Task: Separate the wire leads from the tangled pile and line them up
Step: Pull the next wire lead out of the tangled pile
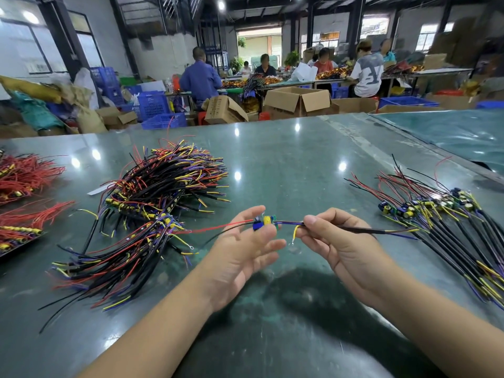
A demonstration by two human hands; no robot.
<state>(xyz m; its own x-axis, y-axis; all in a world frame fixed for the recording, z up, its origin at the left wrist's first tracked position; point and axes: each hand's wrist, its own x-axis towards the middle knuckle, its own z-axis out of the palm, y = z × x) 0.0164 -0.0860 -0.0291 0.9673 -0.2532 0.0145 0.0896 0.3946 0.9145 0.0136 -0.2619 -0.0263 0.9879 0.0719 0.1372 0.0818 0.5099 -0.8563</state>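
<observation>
One wire lead [354, 229] hangs between my hands above the green table [286, 170]. Its small board end [266, 221], with blue and yellow parts, lies against the fingers of my left hand [245, 249], whose fingers are nearly straight. My right hand [335, 241] pinches the lead's black sleeve just right of the board. Red and black strands trail left from the board. The tangled pile [152, 197] of black, red, yellow and purple leads lies to the left. A lined-up row of leads [441, 222] lies at the right, boards at its far end.
Bundles of red wires [24, 175] lie at the table's left edge. A second green table [450, 132] adjoins at the right. Beyond the far edge stand cardboard boxes [297, 100], blue crates [152, 105] and several seated people at other benches.
</observation>
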